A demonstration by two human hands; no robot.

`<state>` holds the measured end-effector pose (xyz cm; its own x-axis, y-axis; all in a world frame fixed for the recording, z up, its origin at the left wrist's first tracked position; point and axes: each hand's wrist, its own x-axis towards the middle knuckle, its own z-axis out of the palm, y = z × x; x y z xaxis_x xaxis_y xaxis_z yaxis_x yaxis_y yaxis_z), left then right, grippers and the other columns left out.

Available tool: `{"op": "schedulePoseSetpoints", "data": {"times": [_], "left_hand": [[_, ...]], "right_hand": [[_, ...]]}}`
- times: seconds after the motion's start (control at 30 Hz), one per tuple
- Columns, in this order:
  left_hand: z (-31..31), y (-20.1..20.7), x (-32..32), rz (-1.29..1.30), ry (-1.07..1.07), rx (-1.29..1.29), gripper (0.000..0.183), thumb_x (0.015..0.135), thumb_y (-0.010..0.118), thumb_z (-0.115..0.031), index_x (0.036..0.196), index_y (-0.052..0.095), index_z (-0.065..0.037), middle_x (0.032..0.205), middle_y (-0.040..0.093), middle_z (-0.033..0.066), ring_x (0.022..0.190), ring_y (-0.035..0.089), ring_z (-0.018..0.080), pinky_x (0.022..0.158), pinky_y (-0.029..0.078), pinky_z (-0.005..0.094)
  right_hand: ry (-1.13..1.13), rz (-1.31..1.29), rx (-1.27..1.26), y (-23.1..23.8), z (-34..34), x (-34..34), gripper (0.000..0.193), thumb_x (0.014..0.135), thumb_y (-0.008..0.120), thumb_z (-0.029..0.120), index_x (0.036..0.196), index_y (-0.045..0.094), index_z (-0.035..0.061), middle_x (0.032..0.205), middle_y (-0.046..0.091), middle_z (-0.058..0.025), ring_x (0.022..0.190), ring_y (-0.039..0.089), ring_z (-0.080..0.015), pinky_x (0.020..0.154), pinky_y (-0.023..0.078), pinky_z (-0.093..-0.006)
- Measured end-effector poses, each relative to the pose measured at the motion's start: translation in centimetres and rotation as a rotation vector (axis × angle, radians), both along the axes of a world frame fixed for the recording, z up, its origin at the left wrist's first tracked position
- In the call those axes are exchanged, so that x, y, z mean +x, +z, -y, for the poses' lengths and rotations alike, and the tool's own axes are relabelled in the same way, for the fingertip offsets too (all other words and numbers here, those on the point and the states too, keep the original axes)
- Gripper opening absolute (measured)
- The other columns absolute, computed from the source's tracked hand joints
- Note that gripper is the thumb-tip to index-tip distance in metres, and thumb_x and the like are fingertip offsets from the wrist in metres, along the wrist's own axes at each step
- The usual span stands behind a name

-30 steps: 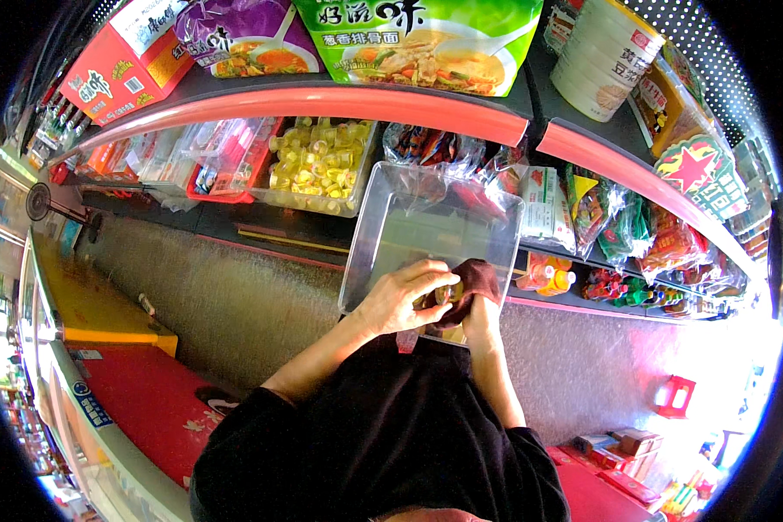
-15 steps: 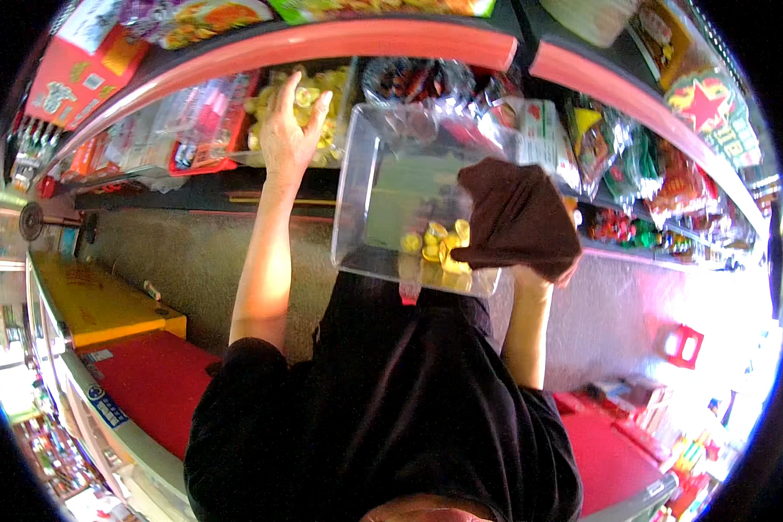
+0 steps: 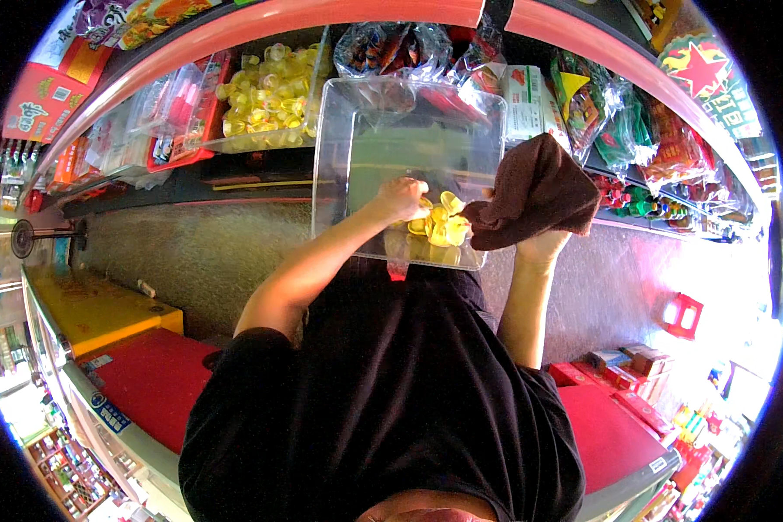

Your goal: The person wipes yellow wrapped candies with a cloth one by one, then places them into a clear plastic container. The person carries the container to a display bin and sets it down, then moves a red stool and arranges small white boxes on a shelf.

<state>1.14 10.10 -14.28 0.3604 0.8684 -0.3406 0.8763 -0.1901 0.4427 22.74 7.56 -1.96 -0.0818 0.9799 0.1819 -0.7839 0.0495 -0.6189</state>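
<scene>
A clear plastic box (image 3: 324, 174) sits in front of me, with a small heap of yellow jelly-like cups (image 3: 446, 228) at its near right. Reaching into the box, my left hand (image 3: 404, 198) has its fingers closed at the heap's left edge, on a small yellow cup. A dark brown cloth (image 3: 535, 196) is gripped by my right hand (image 3: 544, 247) at the box's right side. The cloth hides most of that hand's fingers and overlaps the box's right wall.
A shelf bin of yellow cups (image 3: 270, 91) stands beyond the box on the left. Bagged goods (image 3: 391, 50) and a white-green carton (image 3: 531, 100) line the shelf behind a pink-red shelf edge (image 3: 261, 45). Red-topped cases (image 3: 152, 383) stand behind me to the left.
My left hand has moved from over the shelf bin down into the clear box, and its spread fingers have closed. The cloth in my right hand has shifted slightly right and up.
</scene>
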Motion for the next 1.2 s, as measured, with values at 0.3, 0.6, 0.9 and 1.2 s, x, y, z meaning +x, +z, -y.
{"op": "schedulePoseSetpoints", "data": {"times": [0.3,0.6,0.9,1.2], "left_hand": [[-0.4,0.5,-2.5,0.592,0.119,-0.038,0.031,0.075,0.067,-0.024,0.099,0.061,-0.005,0.089,0.066,0.0105,0.081,0.063,0.0159,0.069,0.049,0.0282],[3.6,11.4,-4.2,1.750,0.575,-0.530,0.043,0.085,0.060,-0.011,0.126,0.047,-0.004,0.104,0.063,0.0082,0.089,0.063,0.0162,0.069,0.052,0.0278],[6.7,12.2,-1.7,1.631,0.601,-0.451,0.026,0.088,0.061,-0.017,0.108,0.061,0.000,0.099,0.064,0.0039,0.089,0.059,0.0098,0.080,0.048,0.0242],[7.3,13.3,-0.6,1.277,0.532,0.196,0.032,0.087,0.061,-0.021,0.111,0.058,0.001,0.093,0.062,0.0075,0.086,0.056,0.0131,0.077,0.044,0.0270]], "right_hand": [[-0.106,-0.099,-0.175,-3.8,-0.8,-0.7,0.053,0.090,0.041,0.051,0.116,0.043,0.0041,0.111,0.050,-0.0089,0.091,0.052,-0.0167,0.076,0.048,-0.0330],[-0.348,1.534,0.274,-4.7,-0.6,-5.0,0.049,0.074,0.068,0.023,0.116,0.048,0.0049,0.108,0.055,-0.0125,0.096,0.056,-0.0258,0.082,0.047,-0.0340],[-0.450,1.544,0.853,-0.1,1.4,-9.3,0.061,0.049,0.074,0.040,0.096,0.054,0.0056,0.091,0.058,-0.0114,0.084,0.056,-0.0337,0.077,0.046,-0.0415],[-0.314,1.458,0.586,-2.5,2.2,-9.6,0.043,0.064,0.071,0.026,0.100,0.054,0.0098,0.097,0.056,-0.0085,0.091,0.054,-0.0316,0.081,0.043,-0.0395]]}}
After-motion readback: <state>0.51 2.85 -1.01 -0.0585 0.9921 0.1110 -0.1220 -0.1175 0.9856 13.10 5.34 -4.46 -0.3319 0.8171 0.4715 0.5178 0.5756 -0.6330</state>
